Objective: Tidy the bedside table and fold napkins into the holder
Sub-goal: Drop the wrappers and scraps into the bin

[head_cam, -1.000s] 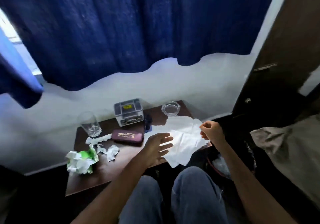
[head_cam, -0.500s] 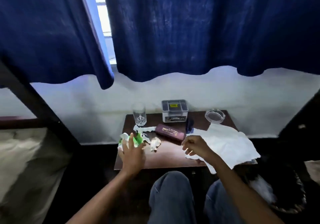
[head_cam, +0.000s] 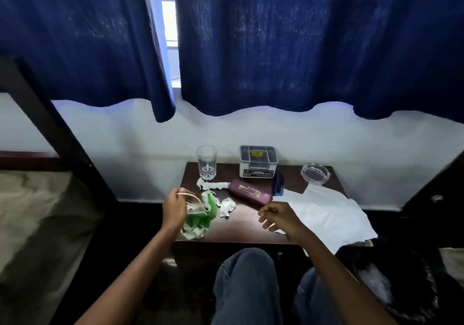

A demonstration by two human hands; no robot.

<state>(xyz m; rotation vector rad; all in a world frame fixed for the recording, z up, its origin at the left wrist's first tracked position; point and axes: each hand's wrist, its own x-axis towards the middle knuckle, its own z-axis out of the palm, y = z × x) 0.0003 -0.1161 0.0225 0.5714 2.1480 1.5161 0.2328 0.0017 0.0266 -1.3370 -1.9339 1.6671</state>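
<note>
A small dark wooden bedside table (head_cam: pixel 241 231) stands against the white wall. My left hand (head_cam: pixel 174 208) grips the crumpled green and white wrapper (head_cam: pixel 200 218) at the table's front left corner. My right hand (head_cam: pixel 278 218) hovers over the table's front middle, fingers loosely curled, holding nothing. White napkins (head_cam: pixel 326 214) lie spread over the right side and hang past the front edge. A grey napkin holder box (head_cam: pixel 258 161) sits at the back centre. Torn white paper scraps (head_cam: pixel 227 206) lie near the wrapper.
A drinking glass (head_cam: pixel 206 162) stands at the back left and a glass ashtray (head_cam: pixel 315 173) at the back right. A maroon case (head_cam: pixel 249 194) lies mid-table beside a small dark blue object (head_cam: pixel 277 186). A bed (head_cam: pixel 32 224) lies left. My knees (head_cam: pixel 247 274) are under the front edge.
My left hand has moved from the napkins across to the left corner and closed on the green wrapper. My right hand let go of the napkins and drew toward the middle. The view swung left.
</note>
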